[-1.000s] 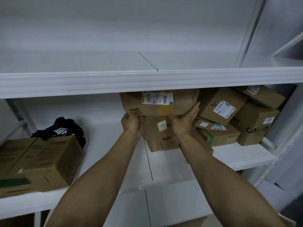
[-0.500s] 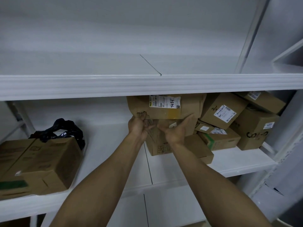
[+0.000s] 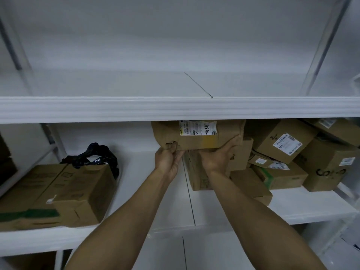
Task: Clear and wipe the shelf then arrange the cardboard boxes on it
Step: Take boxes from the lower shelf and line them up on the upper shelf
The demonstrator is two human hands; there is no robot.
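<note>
Our left hand (image 3: 167,162) curls its fingers round the lower left corner of the labelled box (image 3: 196,142). Our right hand (image 3: 216,160) props the lower right edge, fingers stretched out rather than wrapped. The box is at frame centre, atop a stack (image 3: 200,178) on the middle shelf (image 3: 146,191), just under the lip of the upper shelf (image 3: 116,84). We judge it is being lifted out. Next it must come towards us, level, clear of that lip.

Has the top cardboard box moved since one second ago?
No. The top cardboard box still meets the tilted box at its right, just under the upper shelf edge.
</note>
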